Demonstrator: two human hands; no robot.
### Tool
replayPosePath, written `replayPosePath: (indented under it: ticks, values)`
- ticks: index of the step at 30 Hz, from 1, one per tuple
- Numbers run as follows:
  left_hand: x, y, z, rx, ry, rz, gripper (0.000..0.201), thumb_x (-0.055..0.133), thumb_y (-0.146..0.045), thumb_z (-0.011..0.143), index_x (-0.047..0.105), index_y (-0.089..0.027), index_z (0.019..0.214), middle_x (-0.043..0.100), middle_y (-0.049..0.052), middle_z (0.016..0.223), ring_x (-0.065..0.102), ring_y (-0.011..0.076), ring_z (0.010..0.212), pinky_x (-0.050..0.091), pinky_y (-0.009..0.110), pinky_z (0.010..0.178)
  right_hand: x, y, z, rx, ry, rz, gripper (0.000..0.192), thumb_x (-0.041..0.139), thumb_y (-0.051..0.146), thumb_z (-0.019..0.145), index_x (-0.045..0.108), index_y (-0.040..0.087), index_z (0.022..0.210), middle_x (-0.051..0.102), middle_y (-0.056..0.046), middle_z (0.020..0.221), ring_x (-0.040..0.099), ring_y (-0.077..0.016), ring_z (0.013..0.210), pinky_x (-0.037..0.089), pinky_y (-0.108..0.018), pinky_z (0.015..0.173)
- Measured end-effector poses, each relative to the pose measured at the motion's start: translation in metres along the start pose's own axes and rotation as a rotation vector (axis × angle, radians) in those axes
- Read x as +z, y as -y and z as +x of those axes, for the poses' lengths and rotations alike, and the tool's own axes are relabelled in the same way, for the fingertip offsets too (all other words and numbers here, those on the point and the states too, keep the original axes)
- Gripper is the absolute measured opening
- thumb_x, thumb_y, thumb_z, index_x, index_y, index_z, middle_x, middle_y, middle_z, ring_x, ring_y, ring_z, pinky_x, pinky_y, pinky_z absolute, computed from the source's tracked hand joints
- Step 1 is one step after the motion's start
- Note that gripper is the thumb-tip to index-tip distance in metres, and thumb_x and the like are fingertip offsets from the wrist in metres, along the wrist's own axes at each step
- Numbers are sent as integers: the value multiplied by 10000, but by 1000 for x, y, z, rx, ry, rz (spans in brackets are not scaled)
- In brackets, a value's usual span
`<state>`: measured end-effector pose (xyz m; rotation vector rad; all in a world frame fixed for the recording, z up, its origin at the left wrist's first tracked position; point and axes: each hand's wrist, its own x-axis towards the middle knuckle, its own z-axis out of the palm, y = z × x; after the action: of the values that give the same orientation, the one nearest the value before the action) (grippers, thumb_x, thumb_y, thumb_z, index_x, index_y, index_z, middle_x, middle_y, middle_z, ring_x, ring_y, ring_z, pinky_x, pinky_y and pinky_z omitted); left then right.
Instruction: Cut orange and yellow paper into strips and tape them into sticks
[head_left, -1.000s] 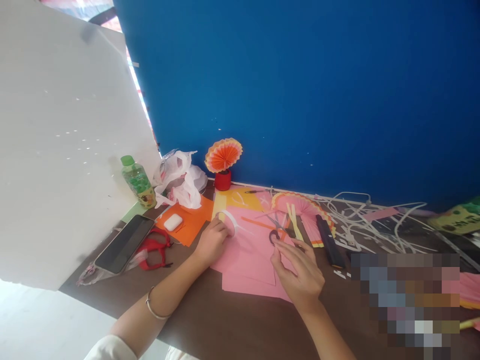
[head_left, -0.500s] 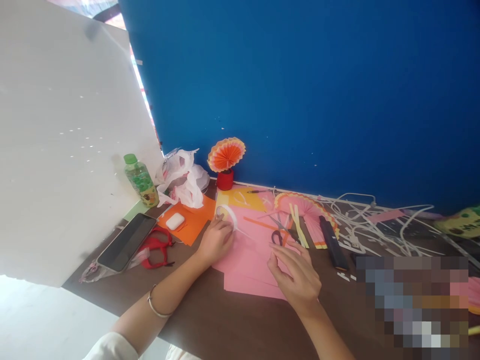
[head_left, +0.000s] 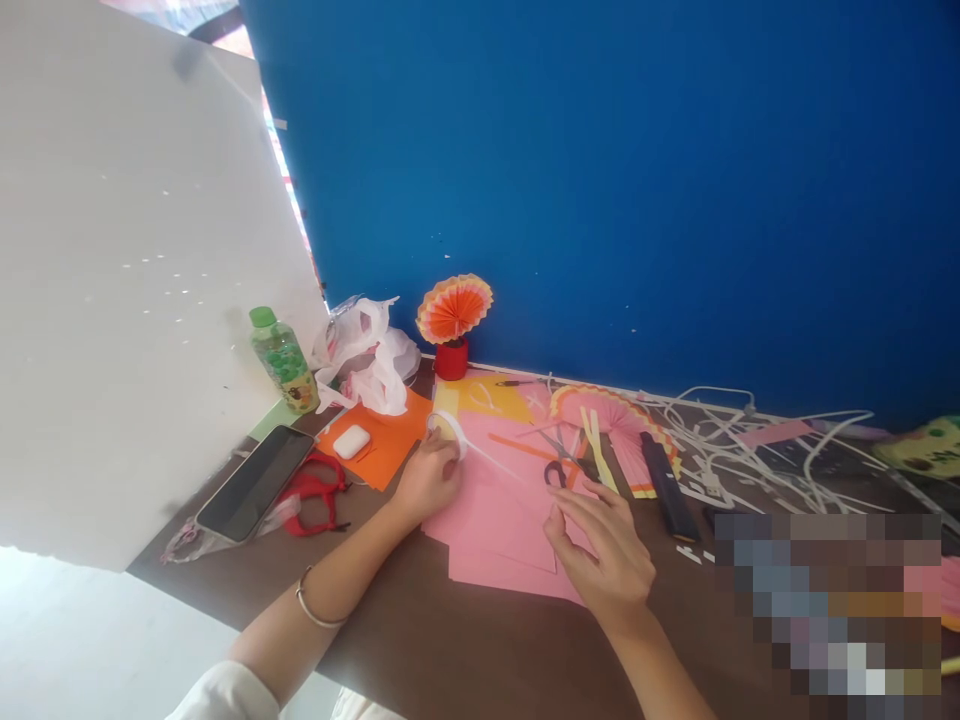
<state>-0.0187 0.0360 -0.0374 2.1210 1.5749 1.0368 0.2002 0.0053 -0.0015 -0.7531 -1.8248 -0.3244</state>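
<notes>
Our left hand point(head_left: 426, 482) has its grip pinched on the white tape roll point(head_left: 448, 430), which sits on the far left edge of the pink paper point(head_left: 495, 510); a strip of tape runs from it toward our right hand point(head_left: 604, 555), whose fingers hang spread and loose above the sheet, whether they touch the strip we cannot tell. Black scissors point(head_left: 561, 462) lie just past the fingertips. Green-capped bottle point(head_left: 282, 362) label unreadable; phone point(head_left: 255, 483), red scissors point(head_left: 319, 490), earbud case point(head_left: 350, 442) left on the tabletop point(head_left: 465, 650)

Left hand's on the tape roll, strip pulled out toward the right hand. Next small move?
Probably press the strip's free end onto the pink paper: the left hand holds the tape roll, the right hand pinches the strip just above the sheet, scissors beside it.
</notes>
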Motion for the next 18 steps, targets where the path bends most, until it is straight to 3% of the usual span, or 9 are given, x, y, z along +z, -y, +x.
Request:
replayPosePath:
  ticks: [4, 10, 15, 18]
  values:
    - [-6, -2, 1, -185, 40, -190, 201, 415, -245, 780, 610, -196, 770, 608, 31, 838, 519, 225, 982, 395, 356, 887, 2, 5, -1, -30, 165, 115, 257, 579, 6, 706, 573, 178, 897, 670, -56, 824, 627, -169, 788, 519, -399, 804]
    - [-7, 3, 6, -449, -63, -547, 483, 297, -486, 850, 670, -189, 931, 647, 30, 818, 573, 216, 849, 381, 364, 886, 2, 27, 0, -72, 417, 232, 272, 486, 19, 772, 536, 175, 989, 646, -82, 930, 607, -189, 888, 528, -381, 809]
    - [-10, 4, 10, -477, -115, -814, 442, 376, -470, 839, 665, -162, 968, 673, 71, 929, 579, 229, 943, 369, 371, 918, 3, 28, -1, -86, 442, 202, 237, 489, 27, 770, 550, 175, 945, 647, -81, 910, 612, -189, 884, 529, -334, 795]
    - [-10, 6, 11, -459, -150, -955, 394, 467, -453, 809, 657, -150, 974, 653, 112, 1025, 578, 250, 993, 380, 377, 904, 5, 19, -6, 67, 377, 256, 165, 504, 54, 766, 568, 189, 836, 640, -47, 761, 629, -167, 742, 542, -292, 699]
